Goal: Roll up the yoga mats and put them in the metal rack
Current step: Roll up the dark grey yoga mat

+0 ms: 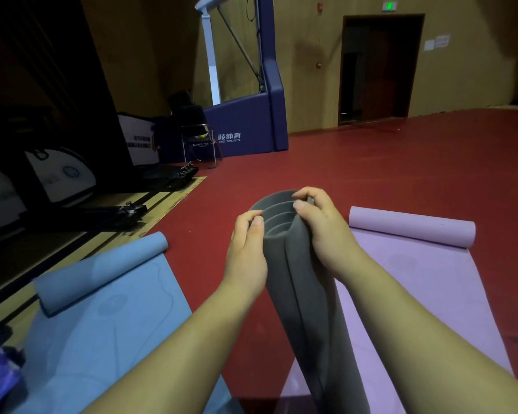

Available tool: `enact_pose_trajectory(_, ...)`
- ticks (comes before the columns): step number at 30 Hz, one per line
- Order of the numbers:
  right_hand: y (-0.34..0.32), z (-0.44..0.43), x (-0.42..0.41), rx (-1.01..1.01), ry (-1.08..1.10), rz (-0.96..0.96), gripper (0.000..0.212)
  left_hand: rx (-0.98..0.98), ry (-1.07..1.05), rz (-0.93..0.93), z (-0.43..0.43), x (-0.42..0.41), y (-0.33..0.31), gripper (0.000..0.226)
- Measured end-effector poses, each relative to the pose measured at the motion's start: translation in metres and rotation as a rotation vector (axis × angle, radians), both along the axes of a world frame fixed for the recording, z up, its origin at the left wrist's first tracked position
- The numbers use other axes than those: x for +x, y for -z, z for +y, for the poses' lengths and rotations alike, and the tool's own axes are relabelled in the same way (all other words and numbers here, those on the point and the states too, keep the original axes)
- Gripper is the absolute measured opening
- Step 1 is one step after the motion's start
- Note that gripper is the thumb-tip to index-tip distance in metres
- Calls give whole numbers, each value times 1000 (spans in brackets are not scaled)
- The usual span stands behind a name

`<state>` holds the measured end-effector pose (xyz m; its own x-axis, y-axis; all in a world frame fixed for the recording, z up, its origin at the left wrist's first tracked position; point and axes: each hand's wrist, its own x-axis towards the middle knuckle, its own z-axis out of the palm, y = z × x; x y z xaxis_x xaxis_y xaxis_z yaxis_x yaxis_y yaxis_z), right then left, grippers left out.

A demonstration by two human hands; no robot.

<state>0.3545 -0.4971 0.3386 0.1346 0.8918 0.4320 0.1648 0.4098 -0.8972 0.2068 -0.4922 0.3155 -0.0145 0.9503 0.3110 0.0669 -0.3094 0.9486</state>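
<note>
A rolled grey yoga mat stands upright between my forearms, its spiral open end facing up. My left hand grips its left side near the top. My right hand holds the right side, fingers curled over the top rim. A blue yoga mat lies on the floor at the left, its far end curled into a short roll. A purple yoga mat lies at the right, also curled at its far end. No metal rack is clearly in view.
Red sports floor stretches ahead. A purple padded basketball stand base and a metal chair stand at the back left. Dark equipment and boards line the left side. A doorway opens in the far wall.
</note>
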Motion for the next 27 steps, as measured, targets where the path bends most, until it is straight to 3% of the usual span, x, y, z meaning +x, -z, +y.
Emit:
enact_pose_trajectory(3,28,5,-3,-68,-1,-72,22,-72,-27,41,1,-5,28,22)
enact_pose_trajectory(8,42,11,-25,-67,-34,-75,21,-129,-83,-64,6,-16,43,21)
enact_pose_trajectory(16,5,17,-35,143,-34,100,18,146,-130,-19,11,-21,-8,35)
enact_pose_trajectory(20,36,28,-36,27,0,72,21,146,-124,135,27,-28,14,32)
enact_pose_trajectory(23,63,35,-44,-105,3,21,26,38,-147,113,39,-38,37,37)
enact_pose_trajectory(27,66,42,-60,-118,-14,-36,29,-13,-127,99,47,-59,37,32)
